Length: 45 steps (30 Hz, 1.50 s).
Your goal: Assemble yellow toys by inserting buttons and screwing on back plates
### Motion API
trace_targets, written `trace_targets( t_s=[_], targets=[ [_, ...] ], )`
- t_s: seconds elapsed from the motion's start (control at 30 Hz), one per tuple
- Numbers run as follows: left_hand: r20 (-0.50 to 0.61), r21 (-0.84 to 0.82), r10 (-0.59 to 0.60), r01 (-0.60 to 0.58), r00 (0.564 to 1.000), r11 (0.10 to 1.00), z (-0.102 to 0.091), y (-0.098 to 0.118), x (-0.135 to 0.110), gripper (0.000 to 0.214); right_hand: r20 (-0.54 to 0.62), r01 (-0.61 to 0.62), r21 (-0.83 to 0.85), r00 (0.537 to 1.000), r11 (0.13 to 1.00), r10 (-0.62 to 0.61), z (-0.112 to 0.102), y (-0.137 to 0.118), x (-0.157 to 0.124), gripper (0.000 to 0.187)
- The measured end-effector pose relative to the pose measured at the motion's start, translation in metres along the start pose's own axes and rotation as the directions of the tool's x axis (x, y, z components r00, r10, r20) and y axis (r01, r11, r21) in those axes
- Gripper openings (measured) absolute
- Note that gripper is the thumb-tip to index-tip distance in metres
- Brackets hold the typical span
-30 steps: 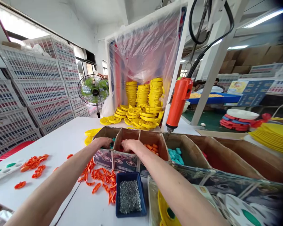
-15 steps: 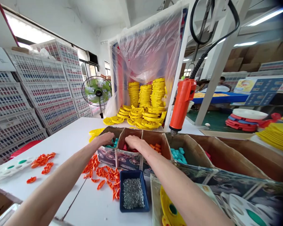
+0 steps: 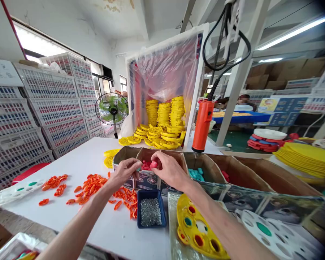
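My left hand (image 3: 126,170) is closed in a pinch in front of the left compartments, with a small teal plastic piece (image 3: 138,168) partly showing at its fingertips. My right hand (image 3: 169,169) pinches a pinkish-red plastic piece (image 3: 153,164) above the second compartment, where more red pieces (image 3: 145,165) lie. Both hands are just above the front wall of the divided cardboard box (image 3: 147,179). Below my right forearm lies a yellow plastic base (image 3: 188,220) with round holes, some holding red or green parts. Its right side is hidden by the arm.
A blue tray of screws (image 3: 151,213) stands before the box, beside scattered orange pieces (image 3: 92,186). An orange electric screwdriver (image 3: 203,126) hangs over the compartment of teal pieces (image 3: 196,174). Stacked yellow parts (image 3: 164,115) stand behind. White holed plates (image 3: 268,231) lie at right.
Both hands have risen out of the compartments and come nearer, each now with a small piece in its fingers. The camera view has shifted, showing more of the yellow base.
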<state>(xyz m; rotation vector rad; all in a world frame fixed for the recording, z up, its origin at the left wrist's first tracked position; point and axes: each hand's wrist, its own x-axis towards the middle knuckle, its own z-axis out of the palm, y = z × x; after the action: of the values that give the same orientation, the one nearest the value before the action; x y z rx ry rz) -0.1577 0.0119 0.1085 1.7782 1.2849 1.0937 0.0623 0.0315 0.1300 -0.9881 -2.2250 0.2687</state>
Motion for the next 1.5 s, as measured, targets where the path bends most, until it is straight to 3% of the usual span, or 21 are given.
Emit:
trace_targets(
  t_s=[0.2,0.27,0.33,0.43,0.57,0.73,0.93,1.17,1.5],
  targets=[
    [0.001,-0.366,-0.034,0.032,0.999,0.93,0.071,0.021,-0.056,0.046,-0.084,0.006,0.245,0.996,0.97,0.015,-0.025,-0.016,-0.075,0.016],
    [0.001,-0.524,-0.082,0.07,0.997,0.849,0.091,0.023,-0.07,0.043,-0.091,-0.061,0.465,0.989,0.883,0.116,-0.029,-0.014,-0.099,0.006],
    [0.021,-0.659,-0.127,0.109,0.992,0.744,0.107,0.025,-0.083,0.041,-0.087,-0.138,0.651,0.963,0.747,0.254,-0.03,-0.011,-0.122,0.013],
    [0.06,-0.716,-0.136,0.138,0.989,0.685,0.128,0.029,-0.097,0.043,-0.073,-0.204,0.732,0.925,0.65,0.373,-0.028,-0.009,-0.155,0.023],
    [0.103,-0.674,-0.116,0.155,0.988,0.722,0.147,0.036,-0.11,0.046,-0.062,-0.246,0.668,0.922,0.702,0.382,-0.023,-0.009,-0.188,0.027],
    [0.198,-0.621,-0.093,0.198,0.976,0.759,0.163,0.037,-0.121,0.042,-0.177,-0.262,0.585,0.882,0.767,0.436,-0.017,-0.007,-0.212,0.022],
    [0.215,-0.568,-0.125,0.228,0.969,0.791,0.168,0.027,-0.143,0.035,-0.303,-0.234,0.288,0.898,0.929,0.32,-0.026,0.005,-0.226,0.022],
    [0.287,-0.527,-0.203,0.331,0.936,0.783,0.171,0.007,-0.173,0.034,-0.237,-0.224,0.136,0.939,0.965,0.251,-0.034,0.024,-0.232,0.014],
    [0.341,-0.515,-0.245,0.399,0.907,0.759,0.172,-0.002,-0.185,0.032,-0.123,-0.201,-0.029,0.973,0.979,0.196,-0.038,0.039,-0.241,0.016]
  ],
)
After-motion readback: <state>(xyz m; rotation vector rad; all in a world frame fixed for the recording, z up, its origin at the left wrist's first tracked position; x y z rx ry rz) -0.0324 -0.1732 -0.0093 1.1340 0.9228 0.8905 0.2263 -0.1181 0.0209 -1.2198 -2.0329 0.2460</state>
